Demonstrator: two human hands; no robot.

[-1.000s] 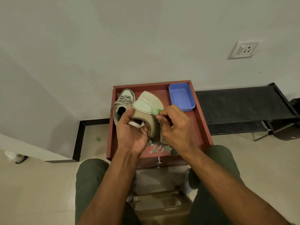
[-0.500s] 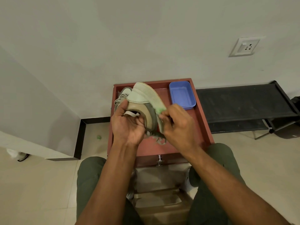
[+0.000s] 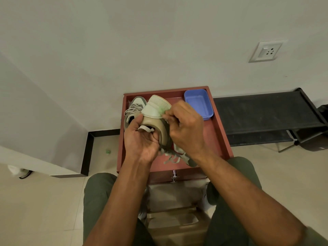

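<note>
Pale wall and a red-brown table (image 3: 215, 139) with a raised rim are filling the middle of the frame, and the work is going on just above that table. A person is holding a pale sneaker (image 3: 154, 110) in the air at the centre of the frame, turned so its sole edge is facing up and away, with its laces (image 3: 171, 157) dangling towards the table. The left hand (image 3: 142, 141) is gripping the sneaker from below, thumb lying along the tan collar. The right hand (image 3: 186, 126) is pinching a small green wad (image 3: 162, 109), likely a cloth or sponge, against the sole edge.

Compared with a second ago, the wad is sitting higher and further left on the sole edge, and the sneaker is tipping back from the raised tilt of half a second ago. This suggests the wiping is moving round the sole, with part of the edge not yet reached.

A second sneaker (image 3: 134, 107) is lying on the table just left of the held one. A blue tray (image 3: 197, 103) is standing at the table's upper right corner. Further right, a black bench (image 3: 262, 112) is running along the wall, under a wall socket (image 3: 266, 52).
</note>
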